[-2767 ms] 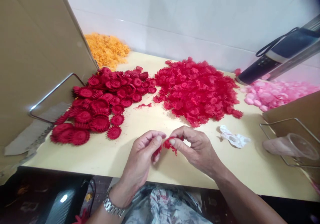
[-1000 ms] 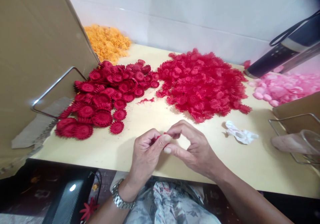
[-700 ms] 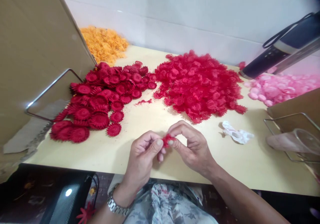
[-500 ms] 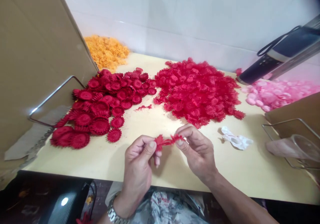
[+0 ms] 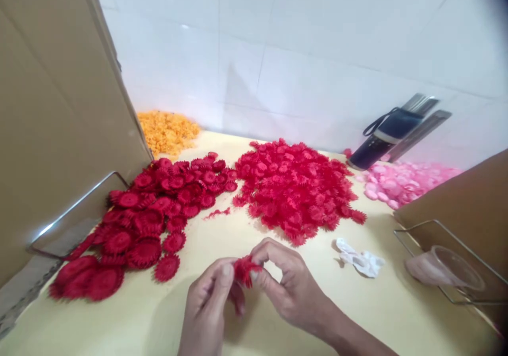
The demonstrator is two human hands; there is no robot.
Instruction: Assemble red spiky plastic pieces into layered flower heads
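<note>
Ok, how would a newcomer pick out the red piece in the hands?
On the pale yellow tabletop, find the left red heap and the right red heap. Nearer the camera, the left hand and right hand meet at a small, fringed red piece. Only this one is in hand, apart from both heaps.

Held red piece [image 5: 243, 270] matt; wall tiles [image 5: 301, 75] glossy; wire loop [image 5: 79, 201] metal

The frilled piece [image 5: 245, 271] is bright red, close to the crimson of the middle pile [image 5: 297, 186], while the left pile [image 5: 146, 224] runs to a deeper, darker red. Beyond those come an orange-yellow heap [image 5: 166, 132], a pale pink heap [image 5: 410, 181], a cream-yellow counter [image 5: 384, 303] and a navy bottle [image 5: 367, 152] banded in light grey. The whitish wall tiles [image 5: 309, 81] are ruled with thin grey lines.
</note>
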